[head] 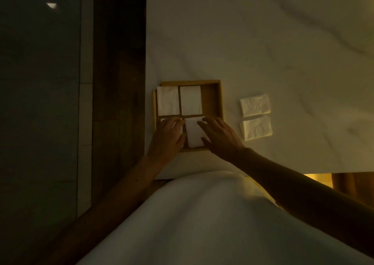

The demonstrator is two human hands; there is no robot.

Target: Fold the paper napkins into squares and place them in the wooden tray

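Both forearms reach forward from the bottom of the view, over a pale garment (pixel 202 214), and angle inward so the two hands meet over the near half of the wooden tray (pixel 190 81) on the white marbled bench (pixel 263 41). The left hand (pixel 168 135) lies palm down with its fingers stretched forward and close together, covering most of the near-left napkin (pixel 163 121); it grips nothing and simply rests flat on the paper. The right hand (pixel 220 135) is also palm down and spread, fingers pointing forward and to the left, its fingertips touching the right edge of the near-right napkin (pixel 194 135), its thumb lying along that napkin's near corner; nothing is pinched. Just beyond the fingertips of both hands, two more folded napkins fill the far row of the tray, the far-left napkin (pixel 168 100) ahead of the left hand and the far-right napkin (pixel 190 100) beside it. To the right of the right hand, apart from the tray, two loose folded napkins (pixel 255 105) lie on the bench, one behind the other.
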